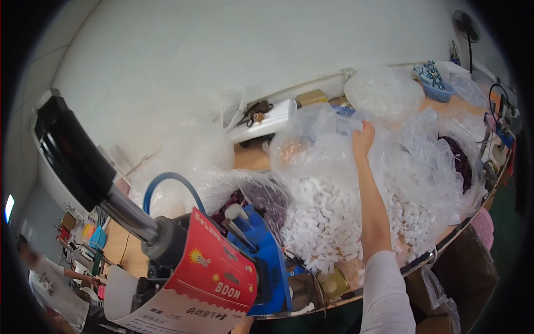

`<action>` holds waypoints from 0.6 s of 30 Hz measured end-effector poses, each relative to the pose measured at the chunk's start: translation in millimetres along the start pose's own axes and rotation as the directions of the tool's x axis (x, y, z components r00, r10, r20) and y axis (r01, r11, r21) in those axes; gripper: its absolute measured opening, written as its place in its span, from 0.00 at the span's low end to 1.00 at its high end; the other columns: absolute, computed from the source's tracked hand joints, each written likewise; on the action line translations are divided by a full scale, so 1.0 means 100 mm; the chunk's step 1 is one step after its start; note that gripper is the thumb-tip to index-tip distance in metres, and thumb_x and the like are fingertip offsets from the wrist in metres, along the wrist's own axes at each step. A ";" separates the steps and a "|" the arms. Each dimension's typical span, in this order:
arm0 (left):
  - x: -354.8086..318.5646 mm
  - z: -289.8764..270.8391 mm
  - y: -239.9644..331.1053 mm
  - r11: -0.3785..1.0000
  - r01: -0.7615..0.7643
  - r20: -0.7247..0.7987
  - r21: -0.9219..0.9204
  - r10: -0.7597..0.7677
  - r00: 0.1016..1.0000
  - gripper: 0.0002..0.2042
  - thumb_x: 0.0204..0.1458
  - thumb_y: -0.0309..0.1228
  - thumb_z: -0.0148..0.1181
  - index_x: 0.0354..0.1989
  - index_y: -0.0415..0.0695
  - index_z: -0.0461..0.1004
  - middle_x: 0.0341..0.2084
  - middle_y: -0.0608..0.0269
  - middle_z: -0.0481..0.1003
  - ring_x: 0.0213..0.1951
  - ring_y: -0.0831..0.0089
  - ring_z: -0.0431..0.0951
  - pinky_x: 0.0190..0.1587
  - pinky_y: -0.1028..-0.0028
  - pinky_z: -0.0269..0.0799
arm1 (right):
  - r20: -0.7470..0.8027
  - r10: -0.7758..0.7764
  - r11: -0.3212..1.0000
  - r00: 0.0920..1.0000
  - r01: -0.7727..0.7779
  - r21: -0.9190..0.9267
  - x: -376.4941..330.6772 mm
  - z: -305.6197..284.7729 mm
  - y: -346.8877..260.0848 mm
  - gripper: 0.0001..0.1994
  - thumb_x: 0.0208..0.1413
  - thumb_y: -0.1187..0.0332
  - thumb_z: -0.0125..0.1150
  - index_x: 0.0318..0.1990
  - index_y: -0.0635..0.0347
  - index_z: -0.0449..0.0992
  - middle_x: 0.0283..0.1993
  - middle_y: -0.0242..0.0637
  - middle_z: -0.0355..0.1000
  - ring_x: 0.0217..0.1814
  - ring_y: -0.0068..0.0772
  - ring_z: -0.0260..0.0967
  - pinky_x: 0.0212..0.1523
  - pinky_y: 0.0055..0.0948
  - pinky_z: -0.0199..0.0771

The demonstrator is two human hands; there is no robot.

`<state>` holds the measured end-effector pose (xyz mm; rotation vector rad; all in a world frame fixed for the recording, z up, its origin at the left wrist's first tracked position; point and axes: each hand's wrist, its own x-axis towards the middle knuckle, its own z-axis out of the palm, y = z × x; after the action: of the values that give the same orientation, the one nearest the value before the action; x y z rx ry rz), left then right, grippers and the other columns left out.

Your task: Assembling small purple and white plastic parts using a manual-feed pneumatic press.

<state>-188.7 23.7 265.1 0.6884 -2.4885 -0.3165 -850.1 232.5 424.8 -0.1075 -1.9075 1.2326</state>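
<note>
While the right hand (364,135) is closed on the clear bag (328,136), the left hand is out of sight, its state unknown. Lying mid-table, the bag should handle as light, limp and slippery, best gathered by its rim; whether it encloses the white pieces (320,222) is unclear. Table (250,157): wooden, crowded. Behind: pale wall (222,50), fan (466,26) far right.

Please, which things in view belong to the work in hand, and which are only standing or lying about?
Probably in the work:
clear plastic bag, which the right hand seems to grip
small white pieces, heaped nearby
perhaps the black-handled device; its role is unclear

Apparently just about:
blue basket with patterned cloth
pink basket
black fan
</note>
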 end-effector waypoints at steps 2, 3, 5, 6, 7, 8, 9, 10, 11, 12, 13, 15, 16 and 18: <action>-0.02 0.02 -0.03 1.000 0.012 0.000 0.003 -0.012 1.000 0.13 0.44 0.31 0.61 0.38 0.40 0.81 0.37 0.44 0.80 0.43 0.43 0.78 0.51 0.50 0.70 | -0.045 -0.095 0.916 0.994 0.106 0.387 -0.26 -0.10 -0.11 0.20 0.48 0.72 0.64 0.52 0.59 0.74 0.52 0.47 0.73 0.57 0.49 0.69 0.61 0.44 0.65; -0.06 0.02 -0.04 1.000 0.027 -0.002 0.010 -0.027 1.000 0.13 0.44 0.31 0.61 0.39 0.40 0.81 0.37 0.44 0.80 0.43 0.43 0.78 0.51 0.50 0.70 | -0.026 -0.193 0.852 0.981 0.181 0.492 -0.44 -0.28 -0.31 0.22 0.47 0.70 0.65 0.52 0.59 0.74 0.53 0.48 0.73 0.58 0.49 0.68 0.63 0.48 0.63; -0.08 0.01 -0.05 0.999 0.033 -0.001 0.007 -0.033 0.999 0.13 0.44 0.30 0.61 0.39 0.40 0.81 0.37 0.44 0.80 0.43 0.43 0.78 0.51 0.50 0.70 | 0.036 -0.606 0.716 0.795 0.526 0.459 -0.70 -0.62 -0.73 0.21 0.47 0.71 0.65 0.52 0.59 0.74 0.54 0.48 0.72 0.58 0.48 0.68 0.63 0.54 0.60; -0.11 0.01 -0.05 0.999 0.042 -0.003 0.011 -0.042 0.999 0.13 0.44 0.30 0.61 0.39 0.40 0.81 0.37 0.44 0.80 0.43 0.43 0.77 0.51 0.50 0.70 | 0.032 -0.606 0.714 0.795 0.526 0.462 -0.81 -0.59 -0.83 0.21 0.47 0.71 0.65 0.52 0.59 0.74 0.54 0.48 0.72 0.58 0.48 0.68 0.63 0.54 0.60; -0.10 -0.01 -0.04 0.999 0.042 -0.004 0.012 -0.042 0.999 0.13 0.44 0.30 0.61 0.39 0.40 0.81 0.37 0.44 0.80 0.43 0.43 0.77 0.51 0.50 0.70 | 0.019 -0.701 0.703 0.713 0.686 0.185 -0.90 -0.58 -0.86 0.18 0.48 0.72 0.64 0.49 0.59 0.76 0.51 0.49 0.74 0.57 0.48 0.70 0.64 0.54 0.59; -0.09 -0.02 -0.03 0.999 0.042 -0.006 0.013 -0.042 0.999 0.13 0.44 0.30 0.61 0.39 0.40 0.81 0.37 0.44 0.80 0.43 0.43 0.77 0.51 0.50 0.69 | 0.036 -0.744 0.668 0.667 0.743 0.039 -0.94 -0.47 -0.73 0.17 0.48 0.73 0.63 0.48 0.59 0.77 0.50 0.49 0.75 0.56 0.47 0.71 0.65 0.54 0.59; -0.08 -0.04 -0.01 0.999 0.045 -0.005 0.018 -0.045 0.999 0.13 0.44 0.30 0.61 0.39 0.40 0.81 0.37 0.44 0.79 0.43 0.43 0.77 0.51 0.50 0.69 | 0.056 -0.783 0.613 0.620 0.783 -0.105 -0.99 -0.37 -0.60 0.15 0.48 0.74 0.62 0.47 0.59 0.78 0.48 0.49 0.75 0.56 0.47 0.71 0.65 0.54 0.58; -0.02 -0.04 -0.02 0.999 0.033 0.004 0.014 -0.033 0.999 0.13 0.44 0.30 0.61 0.39 0.40 0.81 0.37 0.44 0.79 0.43 0.43 0.77 0.51 0.49 0.69 | 0.283 -0.662 0.701 0.694 0.707 -0.093 -0.94 -0.19 -0.35 0.14 0.47 0.74 0.61 0.43 0.58 0.80 0.41 0.46 0.76 0.48 0.42 0.73 0.61 0.48 0.63; 0.00 -0.02 0.00 1.000 0.019 0.017 0.002 -0.019 1.000 0.13 0.44 0.30 0.61 0.39 0.39 0.81 0.37 0.44 0.79 0.43 0.43 0.77 0.51 0.49 0.69 | 0.391 -0.583 0.742 0.712 0.663 -0.103 -0.90 -0.04 -0.09 0.13 0.46 0.75 0.61 0.42 0.58 0.81 0.37 0.44 0.76 0.45 0.39 0.74 0.60 0.45 0.66; 0.01 0.01 -0.01 1.000 0.019 0.022 -0.004 -0.019 1.000 0.13 0.44 0.30 0.61 0.39 0.39 0.81 0.37 0.44 0.79 0.43 0.43 0.77 0.51 0.49 0.69 | 0.492 -0.495 0.781 0.716 0.615 -0.110 -0.90 0.08 0.00 0.12 0.45 0.75 0.61 0.40 0.57 0.81 0.33 0.42 0.76 0.41 0.37 0.75 0.58 0.42 0.68; 0.03 0.02 0.00 1.000 0.020 0.027 -0.006 -0.020 0.999 0.13 0.44 0.29 0.61 0.39 0.39 0.81 0.37 0.44 0.79 0.43 0.43 0.77 0.51 0.49 0.69 | 0.531 -0.418 0.908 0.737 0.322 0.268 -0.84 0.05 -0.03 0.10 0.45 0.76 0.58 0.37 0.59 0.81 0.28 0.38 0.73 0.35 0.33 0.74 0.49 0.38 0.71; 0.05 0.02 -0.02 1.000 0.023 0.036 -0.006 -0.023 0.999 0.13 0.45 0.29 0.61 0.39 0.39 0.81 0.37 0.44 0.79 0.43 0.42 0.77 0.51 0.49 0.69 | 0.600 -0.351 0.826 0.719 -0.064 0.560 -0.69 -0.18 -0.20 0.09 0.44 0.78 0.56 0.33 0.60 0.80 0.23 0.35 0.71 0.28 0.29 0.72 0.40 0.33 0.74; 0.02 0.01 -0.03 0.999 0.038 0.025 0.006 -0.039 0.999 0.13 0.45 0.29 0.61 0.39 0.39 0.81 0.37 0.44 0.79 0.43 0.42 0.77 0.51 0.49 0.69 | 0.787 -0.329 0.891 0.523 -0.105 0.442 -0.63 -0.46 -0.57 0.11 0.44 0.78 0.54 0.36 0.60 0.81 0.26 0.37 0.74 0.35 0.28 0.74 0.42 0.29 0.74; -0.03 -0.05 -0.04 0.998 0.056 0.010 0.019 -0.056 0.998 0.12 0.45 0.29 0.61 0.39 0.39 0.80 0.37 0.44 0.79 0.43 0.42 0.77 0.51 0.49 0.69 | 0.923 -0.263 0.945 0.281 -0.115 0.305 -0.47 -1.00 -1.10 0.14 0.45 0.79 0.53 0.38 0.60 0.81 0.29 0.40 0.77 0.42 0.27 0.76 0.45 0.25 0.74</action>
<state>-181.7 21.3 266.7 0.7671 -2.4881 -0.3188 -713.7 225.3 499.1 1.2144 -2.5861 1.7143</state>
